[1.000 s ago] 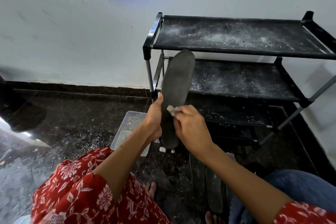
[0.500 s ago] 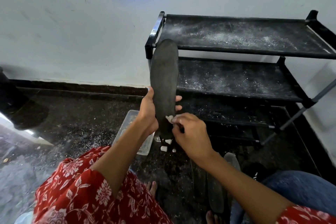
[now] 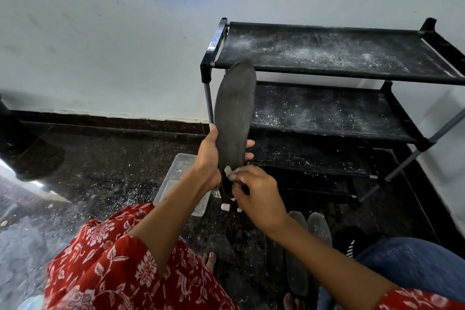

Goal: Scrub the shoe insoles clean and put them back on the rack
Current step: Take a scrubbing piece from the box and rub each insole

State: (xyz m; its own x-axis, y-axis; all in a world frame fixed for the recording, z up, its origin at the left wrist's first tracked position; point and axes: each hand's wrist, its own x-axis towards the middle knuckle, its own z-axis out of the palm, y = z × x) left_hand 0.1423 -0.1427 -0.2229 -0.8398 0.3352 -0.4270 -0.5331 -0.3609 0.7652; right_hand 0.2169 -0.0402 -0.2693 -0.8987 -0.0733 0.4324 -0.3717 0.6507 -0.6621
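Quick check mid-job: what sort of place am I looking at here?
Probably a home's entry or utility corner: a black shoe rack against a plain white wall, dark speckled stone floor, and spare insoles lying on it.

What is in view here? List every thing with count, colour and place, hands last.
insole in hand: one, dark grey, held upright in front of the rack.
scrubbing piece: one, whitish, pressed on the insole's lower part.
rack: one, black, against the wall at right, shelves dusted with white powder.
insoles on floor: at least two, grey, lying below the right arm.
plastic box: one, clear, on the floor under the left arm.
white bits: two, on the floor beside the box.
floor: dark, speckled.
wall: white.
left hand: grips the insole.
right hand: pinches the scrubbing piece.
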